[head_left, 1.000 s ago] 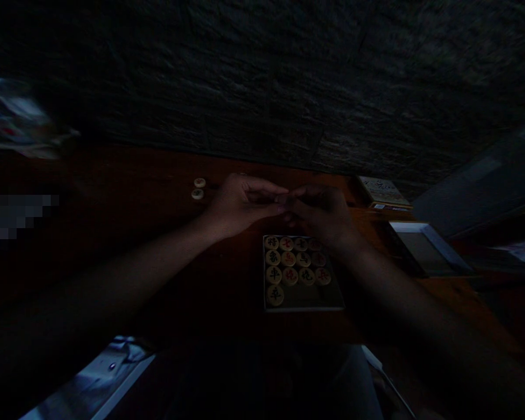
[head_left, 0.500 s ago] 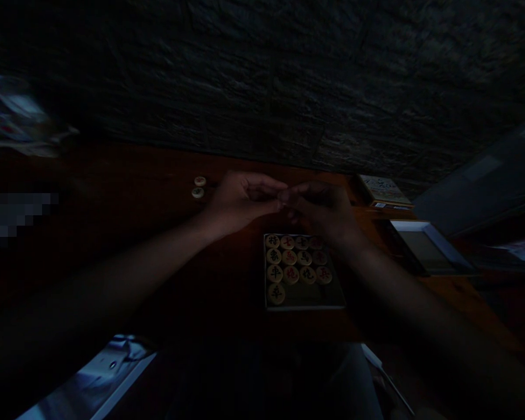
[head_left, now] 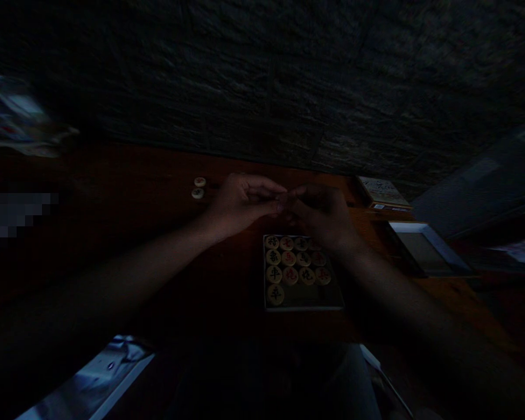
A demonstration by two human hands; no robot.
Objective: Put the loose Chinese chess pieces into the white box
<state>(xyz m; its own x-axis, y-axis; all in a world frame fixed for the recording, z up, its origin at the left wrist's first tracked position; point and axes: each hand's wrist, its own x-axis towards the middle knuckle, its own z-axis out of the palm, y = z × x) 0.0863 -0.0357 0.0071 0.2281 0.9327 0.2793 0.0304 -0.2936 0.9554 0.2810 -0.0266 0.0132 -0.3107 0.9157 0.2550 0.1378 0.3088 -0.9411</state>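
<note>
My left hand (head_left: 245, 207) and my right hand (head_left: 326, 213) meet at the fingertips above the table, both closed in a pinch. Whatever lies between the fingers is too dark and small to make out. Just below them is a shallow square box (head_left: 304, 308) holding rows of round Chinese chess pieces (head_left: 289, 275) with black and red characters. Its front row has a single piece (head_left: 275, 294) at the left. My right hand and wrist cover the box's far right corner. Left of my left hand, two loose chess pieces (head_left: 198, 193) rest on the wood.
A stone wall (head_left: 245, 87) runs behind the dark wooden table (head_left: 140, 175). On the right are a printed box (head_left: 384, 192) and an open box lid (head_left: 446, 251) with pale sides. A bright, blurred object (head_left: 21, 116) stands at the far left. Light is very dim.
The picture has grown darker. Both hands stay at nearly the same spot, with only a slight shift of the fingertips. The chess pieces and boxes have not moved.
</note>
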